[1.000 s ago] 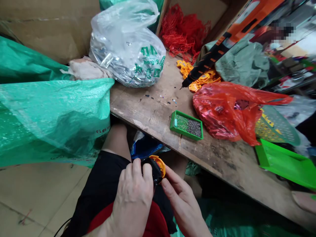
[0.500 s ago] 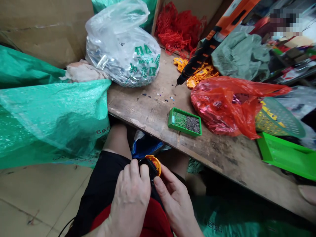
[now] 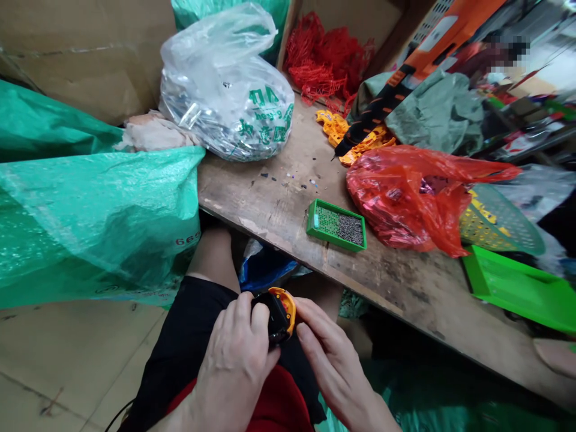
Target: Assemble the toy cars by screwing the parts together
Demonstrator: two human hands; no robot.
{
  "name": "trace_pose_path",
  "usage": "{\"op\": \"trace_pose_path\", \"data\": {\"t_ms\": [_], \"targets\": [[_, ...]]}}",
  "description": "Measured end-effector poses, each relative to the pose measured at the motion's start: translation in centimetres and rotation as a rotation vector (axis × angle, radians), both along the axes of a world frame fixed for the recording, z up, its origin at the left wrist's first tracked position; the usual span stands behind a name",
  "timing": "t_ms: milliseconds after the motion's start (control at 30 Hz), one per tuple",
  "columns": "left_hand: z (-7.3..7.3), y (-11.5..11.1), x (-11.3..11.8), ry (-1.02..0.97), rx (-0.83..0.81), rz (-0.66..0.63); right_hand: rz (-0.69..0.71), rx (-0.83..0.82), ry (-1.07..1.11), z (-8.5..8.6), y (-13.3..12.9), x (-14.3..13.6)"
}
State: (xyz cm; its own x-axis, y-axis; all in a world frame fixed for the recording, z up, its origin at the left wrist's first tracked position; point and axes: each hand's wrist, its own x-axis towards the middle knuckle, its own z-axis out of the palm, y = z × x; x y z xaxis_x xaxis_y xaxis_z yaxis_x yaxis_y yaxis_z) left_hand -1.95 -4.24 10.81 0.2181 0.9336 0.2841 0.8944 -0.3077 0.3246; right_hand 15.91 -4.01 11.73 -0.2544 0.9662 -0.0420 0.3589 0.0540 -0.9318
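Observation:
Over my lap, my left hand (image 3: pixel 236 348) is closed round a black plastic part with an orange rim (image 3: pixel 290 305), gripping it from the left. The part's lower left side is hidden behind the fingers. My right hand (image 3: pixel 330 354) lies close against the rim's right side, its fingers stretched out and the thumb apart from the part. Whether the fingertips touch the rim I cannot tell. On the bench (image 3: pixel 270 207) beyond stands a green tray of small screws (image 3: pixel 337 225). Above the bench hangs an orange and black electric screwdriver (image 3: pixel 373 117), its tip pointing down.
Several orange plastic pieces (image 3: pixel 330 127) lie behind the screwdriver. A clear bag (image 3: pixel 225 102) and a red bag (image 3: pixel 405 198) sit on the bench. At right are a basket (image 3: pixel 504 222) and a green bin (image 3: pixel 522 291). A green sack (image 3: pixel 99 222) fills the left side.
My right hand has loosened from the orange rim, its thumb drawn away down and right. The part shows more of its black face. My view has shifted slightly.

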Motion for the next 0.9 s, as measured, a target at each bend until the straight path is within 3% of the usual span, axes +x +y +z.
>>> {"op": "trace_pose_path", "data": {"t_ms": [267,500,900], "targets": [[-0.7,-0.5,-1.0,-0.196,-0.07,-0.063,0.111,0.153,-0.013,0.0,2.1,1.6],[0.2,-0.3,-2.0,-0.492,-0.349,-0.263,0.272,0.249,0.074,0.3,3.9,2.7],[0.9,2.1,-3.2,-0.659,-0.702,-0.439,0.632,0.072,0.098,3.9,6.4,1.7]]}}
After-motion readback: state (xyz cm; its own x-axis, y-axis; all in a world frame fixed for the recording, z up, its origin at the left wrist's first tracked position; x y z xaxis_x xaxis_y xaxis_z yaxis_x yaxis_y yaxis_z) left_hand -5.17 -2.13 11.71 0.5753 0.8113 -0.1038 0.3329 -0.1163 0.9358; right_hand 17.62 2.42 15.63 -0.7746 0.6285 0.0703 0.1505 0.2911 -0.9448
